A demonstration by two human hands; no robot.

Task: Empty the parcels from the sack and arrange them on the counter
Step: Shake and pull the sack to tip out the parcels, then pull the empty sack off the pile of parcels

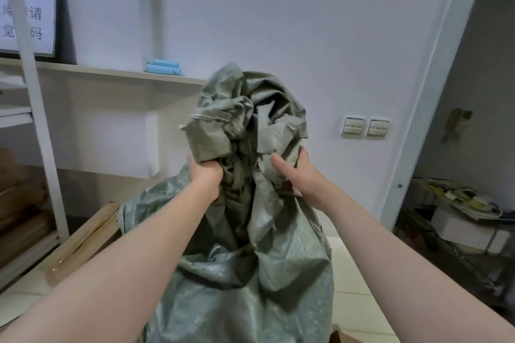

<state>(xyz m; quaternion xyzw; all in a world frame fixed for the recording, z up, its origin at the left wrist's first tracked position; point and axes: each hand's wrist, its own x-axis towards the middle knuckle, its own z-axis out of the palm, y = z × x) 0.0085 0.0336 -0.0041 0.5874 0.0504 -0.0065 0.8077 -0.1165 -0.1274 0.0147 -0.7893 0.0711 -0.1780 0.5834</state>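
Observation:
A large grey-green woven sack (250,273) stands on the floor right in front of me, its bunched neck raised to about chest height. My left hand (204,175) grips the gathered fabric on the left of the neck. My right hand (295,175) clutches the fabric on the right, thumb up. The crumpled mouth of the sack rises above both hands. The sack hides its contents, so no parcel shows. A white counter (117,72) runs along the wall behind, to the left.
Blue rolls (164,67) and a framed sign (28,19) sit on the counter. A white shelf post (36,108) stands at left with brown boxes behind it. A cardboard box (83,239) lies beside the sack. A wire rack with clutter (468,220) is at right.

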